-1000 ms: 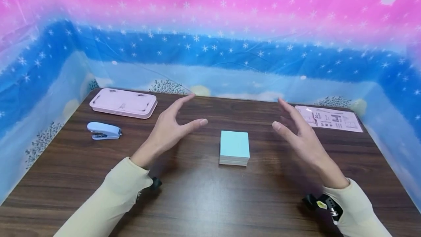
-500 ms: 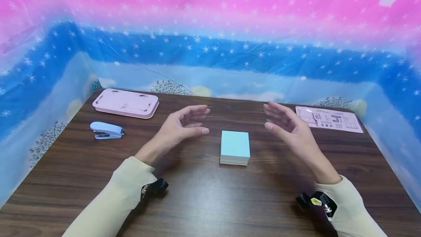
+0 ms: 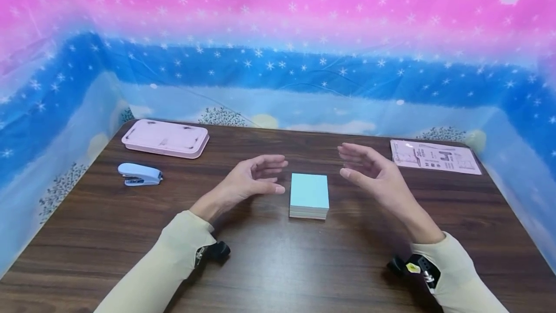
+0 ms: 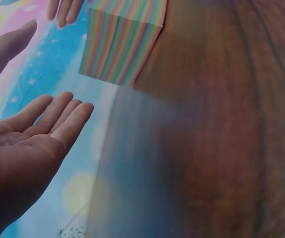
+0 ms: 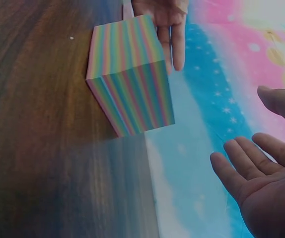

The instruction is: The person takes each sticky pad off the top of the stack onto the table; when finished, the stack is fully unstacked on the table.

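A square block of sticky notes (image 3: 309, 191) with a light blue top sheet sits on the table between the hands. Its sides show rainbow stripes of coloured paper in both wrist views. Just left of the block hovers my left hand (image 3: 246, 180), palm facing it, fingers extended and thumb apart. On the other side my right hand (image 3: 379, 180) faces it the same way, a little farther off. Neither hand touches the block. In the left wrist view, fingertips of the right hand (image 4: 65, 10) appear beyond the block.
On the left of the brown wooden table (image 3: 269, 264) lie a pink pencil case (image 3: 165, 138) and a light blue stapler (image 3: 140, 174). A flat pink printed packet (image 3: 436, 157) lies at the back right. A patterned cloth (image 3: 278, 66) surrounds the table's back and sides.
Both hands have moved inward, toward the block of sticky notes, and slightly lower, the left hand coming closest. The block, stapler, pencil case and packet have stayed put.
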`<action>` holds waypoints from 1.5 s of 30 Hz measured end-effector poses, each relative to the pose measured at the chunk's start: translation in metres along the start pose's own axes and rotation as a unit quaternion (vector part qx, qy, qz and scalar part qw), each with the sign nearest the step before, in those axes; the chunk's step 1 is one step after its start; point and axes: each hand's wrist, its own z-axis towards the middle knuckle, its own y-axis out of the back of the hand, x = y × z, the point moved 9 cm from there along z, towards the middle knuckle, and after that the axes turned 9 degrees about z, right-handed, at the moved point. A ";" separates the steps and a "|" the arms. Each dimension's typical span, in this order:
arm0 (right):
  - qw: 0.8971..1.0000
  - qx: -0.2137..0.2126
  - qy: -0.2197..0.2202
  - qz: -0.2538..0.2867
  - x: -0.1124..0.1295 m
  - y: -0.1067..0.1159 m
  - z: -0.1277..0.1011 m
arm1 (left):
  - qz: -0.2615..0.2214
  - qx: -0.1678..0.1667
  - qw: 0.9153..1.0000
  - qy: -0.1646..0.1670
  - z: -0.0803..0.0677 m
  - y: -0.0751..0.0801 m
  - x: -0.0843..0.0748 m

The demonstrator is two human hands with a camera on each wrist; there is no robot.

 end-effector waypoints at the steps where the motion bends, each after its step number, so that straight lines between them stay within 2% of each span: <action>1: 1.000 0.003 -0.001 0.000 -0.002 -0.002 -0.001 | 0.002 0.005 1.000 0.003 0.000 -0.002 0.003; 6: 1.000 0.025 -0.009 -0.007 -0.010 -0.011 -0.003 | 0.007 0.024 1.000 0.009 0.001 -0.011 0.014; 13: 0.999 0.041 -0.021 0.004 -0.018 -0.019 -0.001 | -0.016 0.038 0.999 0.021 0.001 -0.012 0.024; 20: 0.996 0.073 -0.040 -0.022 -0.030 -0.028 -0.002 | -0.038 0.057 0.997 0.031 0.002 -0.023 0.031; 25: 0.995 0.084 -0.050 -0.030 -0.033 -0.030 -0.004 | -0.007 0.062 0.998 0.016 0.002 -0.027 0.029; 33: 0.990 0.093 -0.065 -0.082 -0.040 -0.028 -0.007 | 0.086 0.053 0.995 -0.005 0.003 -0.032 0.026; 45: 0.981 0.117 -0.062 -0.138 -0.045 -0.030 -0.010 | 0.138 0.023 0.990 -0.020 0.004 -0.035 0.023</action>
